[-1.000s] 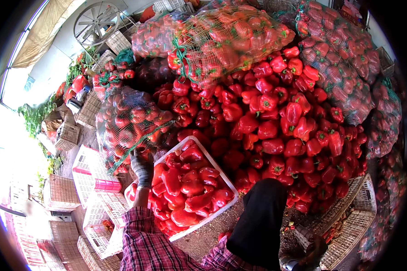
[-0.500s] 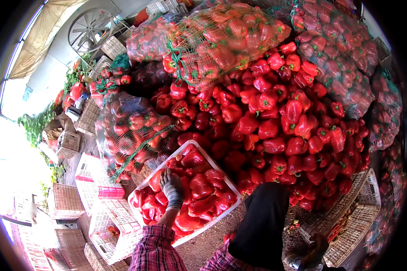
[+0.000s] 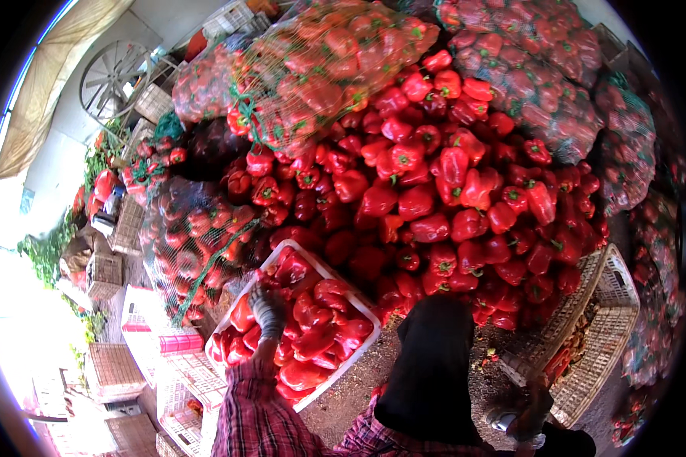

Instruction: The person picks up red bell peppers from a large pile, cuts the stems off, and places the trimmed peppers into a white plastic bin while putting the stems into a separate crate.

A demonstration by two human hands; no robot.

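Note:
My left hand (image 3: 267, 308), in a grey glove below a plaid sleeve, rests on red bell peppers (image 3: 312, 335) in a white plastic crate (image 3: 362, 346). Its fingers look extended over the peppers near the crate's far left side, and no pepper is seen gripped. Low on the right, my right hand (image 3: 532, 411) is dark and blurred beside a pale slatted crate (image 3: 587, 381). Its fingers cannot be made out, nor whether it holds anything. Beyond my dark trouser leg (image 3: 431, 365) spreads a big heap of loose red peppers (image 3: 434, 198).
Mesh sacks of peppers (image 3: 328, 68) lie across the back, with another sack (image 3: 194, 236) left of the heap and more sacks (image 3: 526, 84) at the right. Stacked plastic crates (image 3: 179, 388) stand at the left. A spoked wheel (image 3: 116, 80) leans at the far left.
The whole view has shifted, so the heap and sacks sit further left. My left hand has slid slightly toward the crate's far corner. My right hand has risen a little beside the slatted crate.

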